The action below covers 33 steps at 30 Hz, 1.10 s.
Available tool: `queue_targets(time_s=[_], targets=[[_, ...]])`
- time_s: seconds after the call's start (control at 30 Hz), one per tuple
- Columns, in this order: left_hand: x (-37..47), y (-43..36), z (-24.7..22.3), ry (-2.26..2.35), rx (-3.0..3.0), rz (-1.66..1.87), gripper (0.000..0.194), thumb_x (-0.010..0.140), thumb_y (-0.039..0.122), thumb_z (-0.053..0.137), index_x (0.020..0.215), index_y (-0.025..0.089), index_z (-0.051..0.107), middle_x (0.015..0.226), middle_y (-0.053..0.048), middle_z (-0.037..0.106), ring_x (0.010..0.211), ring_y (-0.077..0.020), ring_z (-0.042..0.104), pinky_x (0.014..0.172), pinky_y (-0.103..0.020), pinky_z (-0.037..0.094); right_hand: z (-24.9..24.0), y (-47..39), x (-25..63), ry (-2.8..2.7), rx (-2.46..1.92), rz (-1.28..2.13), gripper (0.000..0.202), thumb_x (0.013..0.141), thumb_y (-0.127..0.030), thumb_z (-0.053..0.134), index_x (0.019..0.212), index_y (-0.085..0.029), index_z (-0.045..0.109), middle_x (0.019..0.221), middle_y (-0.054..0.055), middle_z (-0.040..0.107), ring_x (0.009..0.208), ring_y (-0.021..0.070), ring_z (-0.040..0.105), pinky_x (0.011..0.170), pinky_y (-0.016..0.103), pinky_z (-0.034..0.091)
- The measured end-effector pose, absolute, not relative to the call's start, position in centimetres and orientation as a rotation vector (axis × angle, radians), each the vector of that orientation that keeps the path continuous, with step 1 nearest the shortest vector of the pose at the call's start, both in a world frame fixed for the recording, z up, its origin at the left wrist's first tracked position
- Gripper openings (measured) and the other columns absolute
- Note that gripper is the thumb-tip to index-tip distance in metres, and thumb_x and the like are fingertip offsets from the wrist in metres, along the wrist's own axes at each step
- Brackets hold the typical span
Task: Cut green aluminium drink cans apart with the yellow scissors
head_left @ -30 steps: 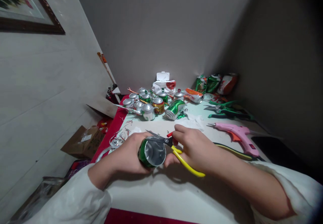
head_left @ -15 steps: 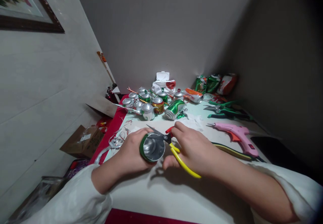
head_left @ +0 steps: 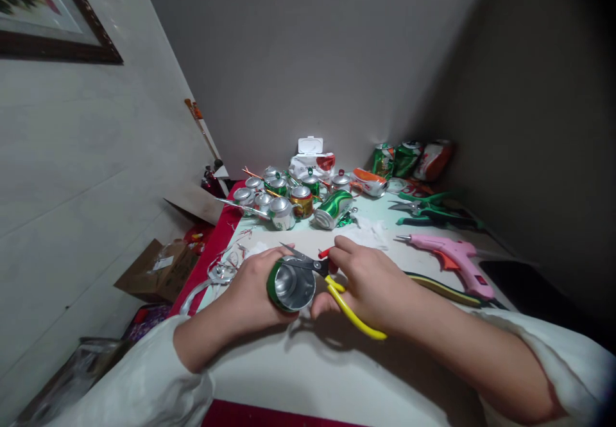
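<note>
My left hand [head_left: 253, 286] is wrapped round a green aluminium can [head_left: 293, 286], whose cut-open end faces me and shows its silvery inside. In my right hand [head_left: 368, 279] is a pair of scissors [head_left: 353, 318] with yellow and red handles. The scissor blades lie across the can's upper rim, nearly closed, with one tip reaching towards my left fingers. My right thumb rests apart from the can, below the yellow handle. Beyond my hands, a green can [head_left: 333, 209] lies on its side.
Several small pots made from cans [head_left: 282, 213] crowd the table's back left. A pink glue gun [head_left: 447, 253] and green-handled cutters [head_left: 418, 207] lie to the right. Whole cans [head_left: 384, 160] stand at the back right. Silvery scraps [head_left: 224, 271] sit left of my hand.
The scissor blades have drawn closer together at the can's rim. Both hands otherwise stay almost where they were.
</note>
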<state>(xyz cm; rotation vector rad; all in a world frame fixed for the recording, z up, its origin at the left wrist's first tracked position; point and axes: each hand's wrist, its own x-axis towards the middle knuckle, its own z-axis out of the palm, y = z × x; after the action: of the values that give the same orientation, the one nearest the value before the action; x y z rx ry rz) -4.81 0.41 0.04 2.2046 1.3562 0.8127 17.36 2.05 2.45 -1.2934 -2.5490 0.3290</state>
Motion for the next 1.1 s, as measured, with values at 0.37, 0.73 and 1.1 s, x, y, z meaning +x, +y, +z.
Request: queue_targets(time_s=[0.37, 0.73, 1.1], targets=[[-5.2, 0.5, 0.4, 1.320, 2.266, 0.764, 0.051, 0.053, 0.026, 0.082, 0.100, 0.023, 0.063, 0.107, -0.004, 0.071, 0.118, -0.0286, 0.061, 0.101, -0.037, 0.050, 1.7, 2.7, 17.8, -2.559, -1.194, 0.361, 0.063, 0.076, -0.074, 0.061, 0.080, -0.011, 0.067, 0.079, 0.006, 0.056, 0.064, 0.0172, 0.055, 0.058, 0.030, 0.039], [-4.5, 0.1, 1.9, 1.336, 2.347, 0.639, 0.039, 0.059, 0.038, 0.079, 0.092, 0.022, 0.067, 0.103, -0.006, 0.071, 0.094, -0.0254, 0.068, 0.082, -0.033, 0.054, 2.3, 2.2, 17.7, -2.580, -1.127, 0.391, 0.077, 0.070, -0.084, 0.055, 0.096, -0.012, 0.061, 0.095, 0.010, 0.054, 0.077, 0.0233, 0.057, 0.068, 0.037, 0.049], [-4.4, 0.3, 2.7, 1.218, 2.353, 0.557, 0.023, 0.058, 0.021, 0.074, 0.078, 0.022, 0.062, 0.085, 0.002, 0.069, 0.076, -0.0177, 0.065, 0.069, -0.027, 0.048, 2.0, 2.5, 17.6, -2.595, -1.157, 0.368, 0.070, 0.074, -0.080, 0.056, 0.087, -0.012, 0.064, 0.087, 0.008, 0.057, 0.070, 0.0203, 0.056, 0.059, 0.032, 0.041]])
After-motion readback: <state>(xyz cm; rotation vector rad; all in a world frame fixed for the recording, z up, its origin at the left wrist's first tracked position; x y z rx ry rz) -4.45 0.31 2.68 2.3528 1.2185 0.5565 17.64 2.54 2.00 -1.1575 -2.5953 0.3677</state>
